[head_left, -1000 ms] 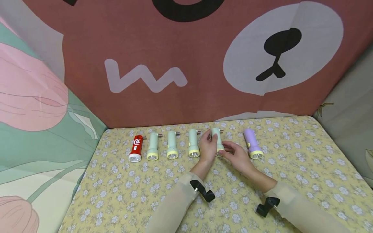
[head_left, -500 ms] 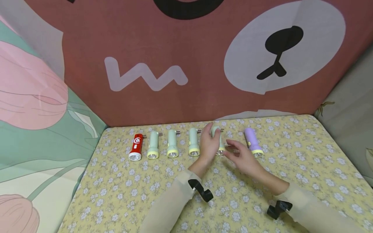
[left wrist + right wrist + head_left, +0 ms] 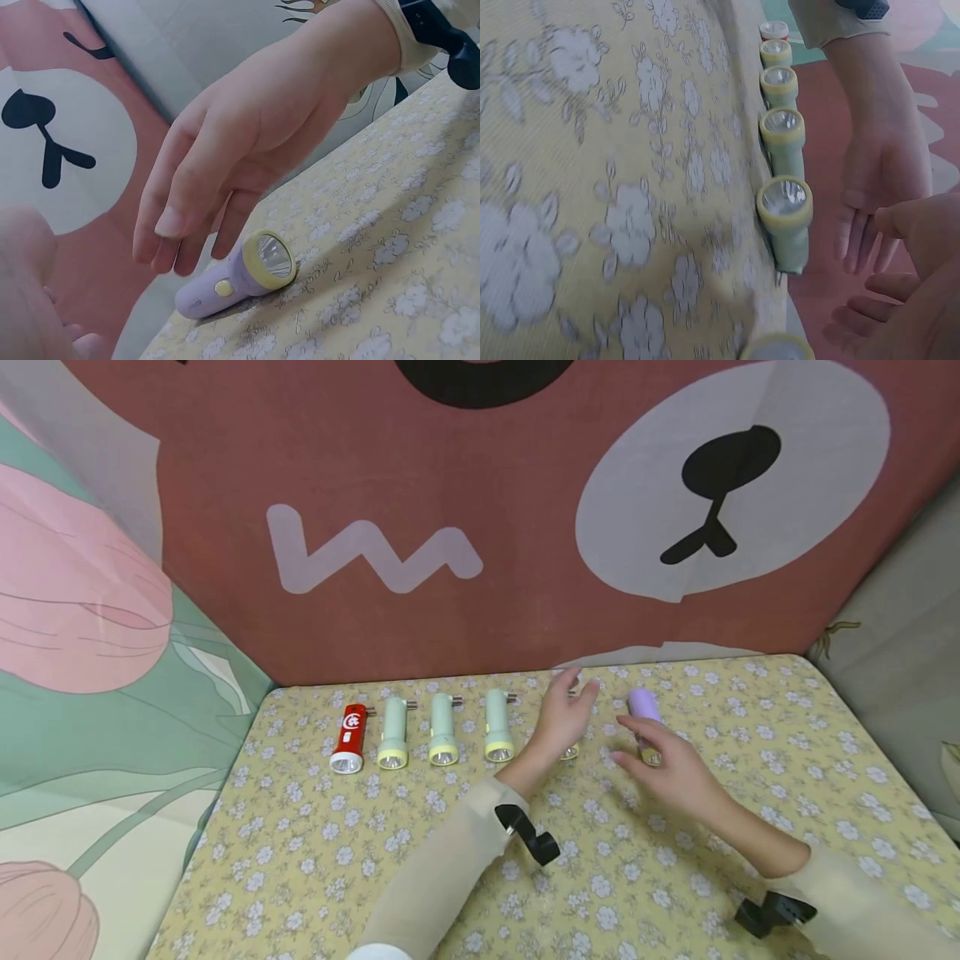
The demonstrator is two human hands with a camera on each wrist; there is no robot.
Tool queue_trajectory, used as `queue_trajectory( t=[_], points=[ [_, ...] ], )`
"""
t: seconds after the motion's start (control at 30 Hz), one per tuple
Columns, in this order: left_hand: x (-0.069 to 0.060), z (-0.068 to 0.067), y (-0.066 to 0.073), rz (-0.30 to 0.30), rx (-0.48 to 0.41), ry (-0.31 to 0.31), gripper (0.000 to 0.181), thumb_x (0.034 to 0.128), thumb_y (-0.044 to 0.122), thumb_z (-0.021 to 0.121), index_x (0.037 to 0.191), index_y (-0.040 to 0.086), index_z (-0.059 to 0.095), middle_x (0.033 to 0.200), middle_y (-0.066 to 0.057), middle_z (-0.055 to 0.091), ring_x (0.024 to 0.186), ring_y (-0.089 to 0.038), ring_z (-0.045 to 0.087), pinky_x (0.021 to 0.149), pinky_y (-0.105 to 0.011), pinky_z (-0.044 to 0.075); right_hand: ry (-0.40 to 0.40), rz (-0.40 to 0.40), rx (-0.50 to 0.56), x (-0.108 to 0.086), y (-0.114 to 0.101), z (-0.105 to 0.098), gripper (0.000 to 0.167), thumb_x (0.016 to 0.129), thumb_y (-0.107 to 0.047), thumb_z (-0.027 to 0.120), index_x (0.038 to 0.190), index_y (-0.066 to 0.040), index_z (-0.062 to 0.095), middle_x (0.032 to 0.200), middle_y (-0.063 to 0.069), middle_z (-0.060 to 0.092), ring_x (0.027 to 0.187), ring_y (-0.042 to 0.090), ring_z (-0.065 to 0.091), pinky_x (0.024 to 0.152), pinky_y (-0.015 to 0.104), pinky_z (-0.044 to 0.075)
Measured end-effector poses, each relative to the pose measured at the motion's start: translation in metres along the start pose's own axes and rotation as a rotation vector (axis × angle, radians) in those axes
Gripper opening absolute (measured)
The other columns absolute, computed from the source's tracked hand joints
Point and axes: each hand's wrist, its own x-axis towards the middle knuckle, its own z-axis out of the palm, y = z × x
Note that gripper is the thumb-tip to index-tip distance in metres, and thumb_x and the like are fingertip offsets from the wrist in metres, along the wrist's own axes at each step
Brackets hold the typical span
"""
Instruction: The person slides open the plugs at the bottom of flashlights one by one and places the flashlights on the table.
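Note:
My left hand (image 3: 562, 718) is above the rightmost green flashlight (image 3: 572, 752), hiding most of it from the head view. In the right wrist view that green flashlight (image 3: 786, 217) lies on the cloth, apart from the hand. Fingers extended and holding nothing, my right hand (image 3: 678, 772) hovers by the purple flashlight (image 3: 642, 704) and partly covers it. The left wrist view shows the purple flashlight (image 3: 232, 277), with its yellow button and yellow-rimmed lens, lying under my right hand (image 3: 247, 135). No contact between them is plain.
Left of my hands, a red flashlight (image 3: 350, 735) with a white rim and more green flashlights (image 3: 442, 727) lie in a row, lenses toward me. Small metal plug prongs stick out near their tails. The floral tablecloth (image 3: 285, 860) meets a printed fabric wall (image 3: 525, 610) behind.
My right hand has left the rightmost green flashlight and moved right to the purple one. My left hand has let go of the green flashlight and shifted slightly right and away from it.

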Motion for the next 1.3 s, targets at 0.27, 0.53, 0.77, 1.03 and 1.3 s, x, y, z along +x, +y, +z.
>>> queue_trajectory(
  t=[0.27,0.53,0.77,1.03,1.3],
  points=[
    [0.006,0.016,0.002,-0.045,0.022,-0.095,0.055,0.1076,0.033,0.052,0.153,0.003,0.043,0.155,-0.013,0.044,0.138,-0.030,0.049,0.108,-0.036,0.047,0.047,0.006,-0.006,-0.010,0.008,-0.018,0.055,0.097,-0.011,0.071,0.144,0.008,0.050,0.144,0.029,0.049,0.120,0.049,0.056,0.096,0.061,0.049],
    [0.011,0.037,-0.002,-0.099,0.015,-0.091,0.055,0.1056,0.029,0.058,0.151,0.001,0.046,0.151,-0.013,0.050,0.135,-0.030,0.052,0.104,-0.033,0.050,0.047,0.079,-0.014,-0.018,0.025,-0.030,0.064,0.098,-0.018,0.072,0.149,0.008,0.043,0.147,0.031,0.045,0.131,0.051,0.045,0.098,0.060,0.045],
    [0.013,0.056,-0.004,-0.160,0.044,-0.084,0.055,0.1037,0.031,0.060,0.150,0.004,0.048,0.147,-0.012,0.055,0.131,-0.026,0.056,0.101,-0.031,0.051,0.038,0.121,-0.001,-0.017,0.035,-0.030,0.071,0.097,-0.018,0.073,0.151,0.011,0.036,0.149,0.035,0.040,0.130,0.054,0.045,0.096,0.055,0.048],
    [0.017,0.071,-0.010,-0.208,0.101,-0.025,0.051,0.1011,0.025,0.064,0.144,0.001,0.054,0.135,-0.017,0.063,0.124,-0.027,0.061,0.104,-0.033,0.050,0.015,0.185,0.030,-0.016,0.049,-0.024,0.076,0.097,-0.020,0.073,0.151,0.014,0.032,0.145,0.038,0.042,0.122,0.054,0.053,0.089,0.044,0.058],
    [0.020,0.077,-0.016,-0.263,0.099,0.004,0.051,0.0981,0.022,0.069,0.144,0.005,0.056,0.137,-0.014,0.063,0.125,-0.024,0.060,0.103,-0.031,0.050,0.022,0.170,0.046,-0.014,0.060,-0.018,0.075,0.096,-0.016,0.074,0.150,0.015,0.033,0.140,0.039,0.047,0.123,0.053,0.053,0.090,0.046,0.056]
  ],
)
